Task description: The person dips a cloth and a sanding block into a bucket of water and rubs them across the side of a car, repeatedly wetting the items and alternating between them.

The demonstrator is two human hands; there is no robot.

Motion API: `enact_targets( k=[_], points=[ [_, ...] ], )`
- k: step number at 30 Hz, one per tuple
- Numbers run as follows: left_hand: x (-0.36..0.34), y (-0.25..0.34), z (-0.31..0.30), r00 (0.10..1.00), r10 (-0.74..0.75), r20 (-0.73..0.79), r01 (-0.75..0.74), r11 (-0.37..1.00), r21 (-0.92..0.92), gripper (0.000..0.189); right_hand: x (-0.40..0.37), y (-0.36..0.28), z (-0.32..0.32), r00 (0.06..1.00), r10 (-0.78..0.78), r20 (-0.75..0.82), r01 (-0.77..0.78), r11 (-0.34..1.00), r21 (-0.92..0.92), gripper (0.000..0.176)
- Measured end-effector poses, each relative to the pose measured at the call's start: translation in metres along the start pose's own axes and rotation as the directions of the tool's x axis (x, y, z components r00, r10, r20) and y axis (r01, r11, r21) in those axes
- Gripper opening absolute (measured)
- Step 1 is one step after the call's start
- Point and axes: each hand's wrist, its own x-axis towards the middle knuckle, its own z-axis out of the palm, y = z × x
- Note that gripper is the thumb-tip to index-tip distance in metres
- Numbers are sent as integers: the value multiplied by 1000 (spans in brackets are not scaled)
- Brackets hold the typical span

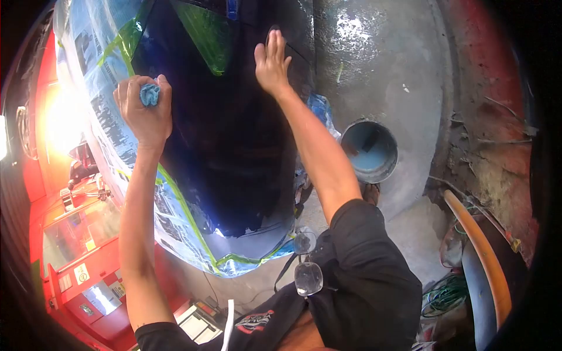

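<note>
A dark, glossy panel (234, 146) lies in front of me, edged by printed plastic sheeting (111, 105) and green tape (190, 216). My left hand (144, 111) is closed round a crumpled blue cloth (150, 95), over the panel's left edge. Near the panel's upper right edge, my right hand (272, 64) has its fingers stretched out. A small dark edge shows at its fingertips; whether it belongs to something under the hand cannot be made out. Green masking (206, 38) covers a triangular area between the hands.
A bucket of bluish liquid (369, 151) stands on the wet floor (404, 64), right of my right forearm. Red equipment (88, 257) stands at the lower left. A coiled green hose (445, 295) and a curved orange-edged object (483, 251) are at the lower right. Glasses (308, 278) hang at my chest.
</note>
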Motion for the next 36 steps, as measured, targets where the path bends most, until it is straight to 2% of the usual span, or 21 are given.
enact_targets(
  k=[1, 2, 5, 7, 9, 11, 16, 20, 24, 27, 28, 31, 32, 33, 35, 36],
  points=[
    [2, 2, -1, 1000, -4, -7, 4, 1000, 3, 21, -30, 11, 3, 994, -111, -6, 111, 993, -47, 71],
    [4, 2, -1, 1000, 6, -13, -6, 1000, 3, 21, -70, 10, -5, 989, -148, 27, 148, 989, 2, 72],
    [6, 1, -3, 1000, 17, -20, -17, 1000, 10, 21, -182, 18, -15, 986, -123, 116, 121, 992, 22, 65],
    [5, 4, -4, 1000, 11, -16, -11, 1000, 3, 21, -148, 19, -7, 989, -148, 18, 146, 985, 87, 60],
    [6, 5, -5, 1000, 13, -17, -13, 1000, 11, 21, -76, 6, -2, 987, -148, -60, 156, 975, 159, 57],
    [5, 6, -4, 1000, 12, -22, -12, 1000, -8, 21, -32, -2, -5, 987, -140, -77, 152, 972, 177, 57],
    [7, 5, -5, 999, -5, -34, 4, 1000, -15, 20, -70, 17, -22, 987, -152, 42, 146, 980, 136, 56],
    [3, 4, -6, 999, -18, -30, 18, 1000, -12, 20, -2, 11, -19, 992, -120, 26, 115, 981, 158, 59],
    [6, 3, -4, 998, -5, -58, 4, 1000, -16, 20, -2, 6, -26, 994, -99, 47, 93, 990, 109, 57],
    [3, 3, -5, 999, -9, -52, 8, 1000, -15, 20, 1, -45, -12, 971, -231, 59, 227, 972, 59, 54],
    [4, 3, -3, 999, -9, -51, 8, 1000, -13, 20, -1, -48, 0, 955, -295, -8, 294, 950, 105, 52],
    [3, 3, -4, 999, -24, -39, 23, 999, -25, 20, -7, -24, -25, 949, -314, 39, 311, 949, 55, 52],
    [5, 2, -4, 999, -19, -48, 18, 1000, -18, 20, -1, 20, -12, 958, -280, -62, 284, 957, 66, 53],
    [3, 2, -5, 999, -17, -46, 16, 1000, -16, 20, -6, 33, -10, 995, -65, -71, 74, 987, 146, 55],
    [4, 1, -3, 999, -10, -52, 10, 1000, -17, 21, -9, 9, -14, 999, -24, -29, 25, 1000, 5, 57],
    [3, 1, -3, 999, -11, -50, 10, 1000, -17, 21, -7, -4, -16, 981, -190, 33, 190, 982, -12, 58]
  ],
)
